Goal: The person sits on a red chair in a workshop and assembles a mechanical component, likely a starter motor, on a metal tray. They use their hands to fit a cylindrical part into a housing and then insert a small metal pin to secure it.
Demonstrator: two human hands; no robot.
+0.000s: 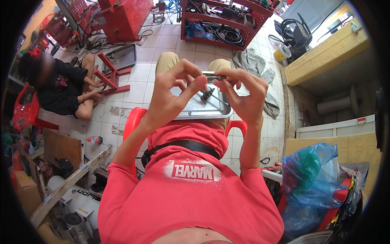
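A small, slim, dark grey metal part (pixel 216 77) with a stepped, round shape spans the gap between my hands, above a tray. My left hand (pixel 172 90) pinches its left end between thumb and forefinger. Thumb and fingers of my right hand (pixel 245 88) close on its right end; the fingertips hide some of it. Below lies the silver metal tray (pixel 199 115) across my lap. In it are a black metal piece (pixel 208 94), a thin rod (pixel 221 99) and a small nut-like ring (pixel 189 112).
To the left, another person (pixel 65 83) sits on the floor by a red metal frame (pixel 113 77). A red tool cart (pixel 223 28) stands ahead. Grey cloths (pixel 252 63) lie on the tiles at right; a blue plastic bag (pixel 310 173) is near my right elbow.
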